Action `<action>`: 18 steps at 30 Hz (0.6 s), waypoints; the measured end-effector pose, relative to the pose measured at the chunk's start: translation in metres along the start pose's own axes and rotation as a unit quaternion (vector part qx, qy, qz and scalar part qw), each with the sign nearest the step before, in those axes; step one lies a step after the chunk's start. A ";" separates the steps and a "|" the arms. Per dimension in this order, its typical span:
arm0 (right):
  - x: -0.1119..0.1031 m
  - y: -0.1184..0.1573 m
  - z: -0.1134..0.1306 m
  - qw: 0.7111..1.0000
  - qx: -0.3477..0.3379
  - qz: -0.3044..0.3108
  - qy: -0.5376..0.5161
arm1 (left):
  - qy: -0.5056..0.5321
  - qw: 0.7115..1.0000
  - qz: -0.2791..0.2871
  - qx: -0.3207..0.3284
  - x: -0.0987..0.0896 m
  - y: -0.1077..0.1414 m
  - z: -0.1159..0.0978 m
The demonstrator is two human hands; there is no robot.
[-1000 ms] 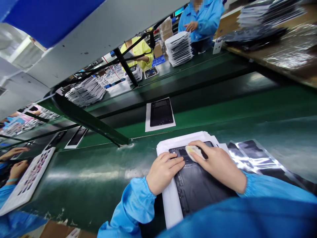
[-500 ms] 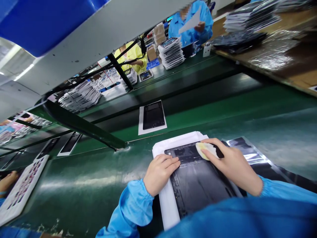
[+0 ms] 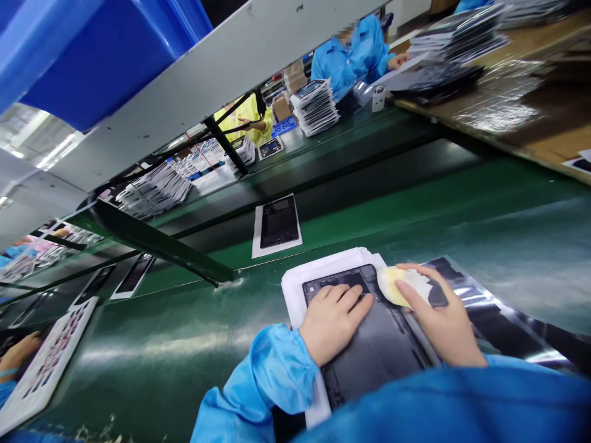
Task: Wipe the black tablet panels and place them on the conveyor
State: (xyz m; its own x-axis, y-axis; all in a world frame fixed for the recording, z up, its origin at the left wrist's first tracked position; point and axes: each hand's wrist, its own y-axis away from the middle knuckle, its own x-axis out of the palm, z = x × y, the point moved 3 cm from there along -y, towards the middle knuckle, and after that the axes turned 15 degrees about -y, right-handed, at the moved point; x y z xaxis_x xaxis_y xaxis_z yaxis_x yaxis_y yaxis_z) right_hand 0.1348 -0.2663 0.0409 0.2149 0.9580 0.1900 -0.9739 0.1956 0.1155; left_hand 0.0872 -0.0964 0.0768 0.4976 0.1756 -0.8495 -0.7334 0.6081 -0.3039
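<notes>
A black tablet housing [image 3: 376, 354] lies on white paper sheets [image 3: 298, 280] in front of me, its lower end hidden by my blue sleeve. My left hand [image 3: 335, 323] rests on the upper part of the housing, palm down, fingers stretched out. In my right hand [image 3: 446, 320] is a crumpled cream-and-yellow wiping pad [image 3: 392, 284], pinched between thumb and fingers at the housing's upper right corner. A dark grey piece [image 3: 437, 294] shows at the pad's right end; its kind is unclear.
Beyond the bench edge, another dark panel [image 3: 279, 223] lies on white paper in the green channel. Glossy dark film [image 3: 489, 301] spreads at right. A green metal brace [image 3: 157, 243] slants down at left, near a printed white board [image 3: 55, 363] and a co-worker's hand [image 3: 21, 354].
My left hand has slid right, further onto the housing. My right hand and the pad have shifted slightly right, to the corner. A far co-worker's white sheet has come down beside the stack.
</notes>
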 end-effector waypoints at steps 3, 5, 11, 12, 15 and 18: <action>0.002 0.003 -0.006 1.000 0.011 -0.002 -0.017 | -0.046 0.999 0.010 0.003 -0.002 -0.006 -0.010; 0.001 0.003 -0.011 1.000 0.003 0.009 -0.015 | -0.068 0.997 0.021 -0.005 -0.002 -0.010 -0.011; -0.006 0.000 -0.024 1.000 -0.021 0.017 -0.006 | -0.085 0.992 0.072 -0.060 0.009 -0.027 0.003; -0.007 0.000 -0.026 1.000 -0.023 0.017 -0.005 | -0.074 0.992 0.078 -0.062 0.012 -0.029 0.006; -0.009 0.000 -0.029 1.000 -0.011 0.024 -0.004 | -0.027 0.992 0.096 -0.082 0.018 -0.034 0.018; -0.009 0.000 -0.032 1.000 0.006 0.029 -0.008 | 0.018 0.980 0.131 -0.150 0.025 -0.033 0.033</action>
State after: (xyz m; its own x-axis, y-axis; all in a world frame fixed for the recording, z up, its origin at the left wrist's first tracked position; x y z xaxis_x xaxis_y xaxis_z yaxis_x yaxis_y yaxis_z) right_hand 0.1303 -0.2686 0.0078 0.1599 0.9640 0.2126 -0.9838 0.1379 0.1148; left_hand 0.1394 -0.0865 0.0804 0.2614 0.2650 -0.9282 -0.9394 0.2908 -0.1815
